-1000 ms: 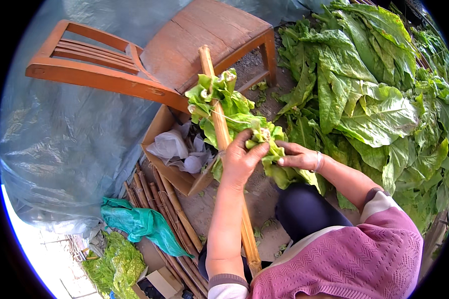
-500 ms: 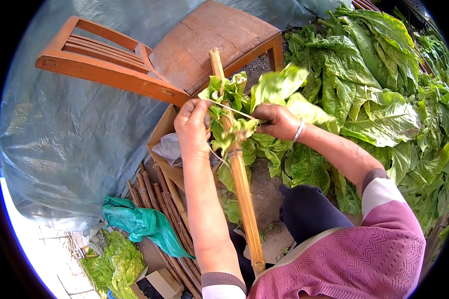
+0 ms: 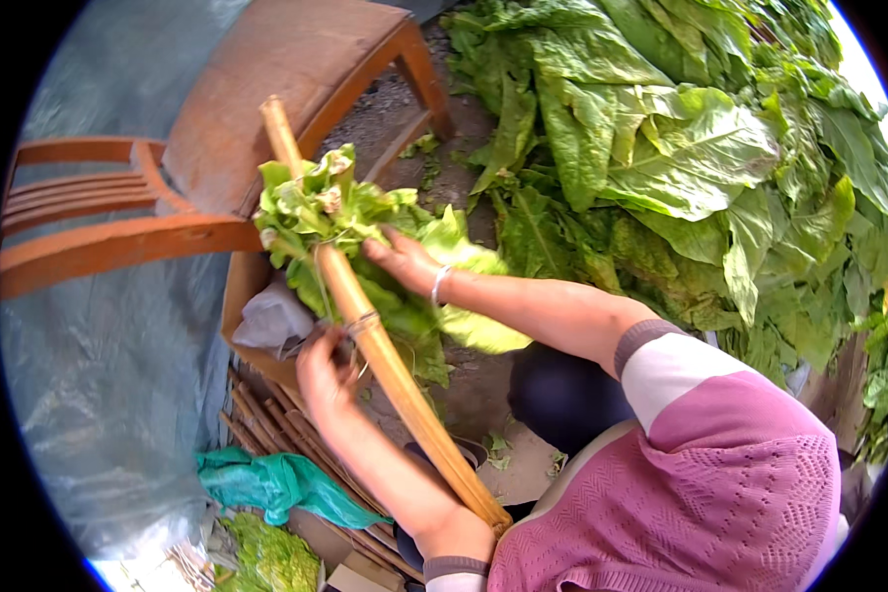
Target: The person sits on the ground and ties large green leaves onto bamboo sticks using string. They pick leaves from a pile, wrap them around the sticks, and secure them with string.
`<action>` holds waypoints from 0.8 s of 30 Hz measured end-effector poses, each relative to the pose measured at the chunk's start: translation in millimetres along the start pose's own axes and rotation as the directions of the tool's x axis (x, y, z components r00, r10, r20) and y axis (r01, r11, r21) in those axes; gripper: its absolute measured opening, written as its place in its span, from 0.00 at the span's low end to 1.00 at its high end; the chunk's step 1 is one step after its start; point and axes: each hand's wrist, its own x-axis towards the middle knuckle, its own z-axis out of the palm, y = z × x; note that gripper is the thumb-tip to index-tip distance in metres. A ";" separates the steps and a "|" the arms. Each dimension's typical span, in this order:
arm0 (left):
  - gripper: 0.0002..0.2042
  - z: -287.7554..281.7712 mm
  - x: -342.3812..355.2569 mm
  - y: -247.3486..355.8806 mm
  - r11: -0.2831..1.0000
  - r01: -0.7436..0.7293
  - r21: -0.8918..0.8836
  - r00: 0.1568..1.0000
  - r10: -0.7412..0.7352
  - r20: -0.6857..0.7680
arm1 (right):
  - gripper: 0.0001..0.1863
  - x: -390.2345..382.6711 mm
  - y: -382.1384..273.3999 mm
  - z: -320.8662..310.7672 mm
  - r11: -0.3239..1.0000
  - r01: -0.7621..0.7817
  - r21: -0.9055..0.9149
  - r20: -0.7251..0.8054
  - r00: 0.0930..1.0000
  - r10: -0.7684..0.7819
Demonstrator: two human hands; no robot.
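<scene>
A bamboo pole (image 3: pixel 398 385) slants from my lap up to the chair seat, with bunched green leaves (image 3: pixel 310 219) tied near its upper part by thin string. My right hand (image 3: pixel 407 264), wearing a metal bangle, grips the leaves just right of the pole, its fingertips partly among them. My left hand (image 3: pixel 328 367) is below the bunch, left of the pole, its fingers curled on the thin string (image 3: pixel 362 368), partly blurred and shadowed.
A wooden chair (image 3: pixel 237 99) stands upper left against plastic sheeting (image 3: pixel 99 355). A large leaf pile (image 3: pixel 641 148) fills the right. Below the chair are a cardboard box (image 3: pixel 239 286) with white bags, bundled sticks (image 3: pixel 262 424), a teal plastic sack (image 3: pixel 266 479) and more leaves (image 3: pixel 276 562).
My left hand has dropped from beside the bunch to lower along the pole. My right hand has pushed leaves against the pole's right side. The view has shifted, placing pole and chair further left.
</scene>
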 end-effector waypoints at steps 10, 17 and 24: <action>0.05 119.7 -83.6 6.6 0.884 -0.194 0.425 0.878 -0.037 0.478 | 0.31 -1.5 48.1 -55.1 0.883 -0.377 0.281 -0.145 0.892 0.427; 0.05 127.9 -85.2 1.3 0.825 -0.233 0.514 0.896 -0.023 0.444 | 0.36 -33.1 203.0 -198.2 0.444 -0.779 -0.442 -0.734 0.599 0.321; 0.05 126.1 -80.6 0.8 0.814 -0.201 0.545 0.913 -0.046 0.406 | 0.36 -21.2 180.3 -210.6 0.306 -0.755 -0.579 -0.458 0.612 0.644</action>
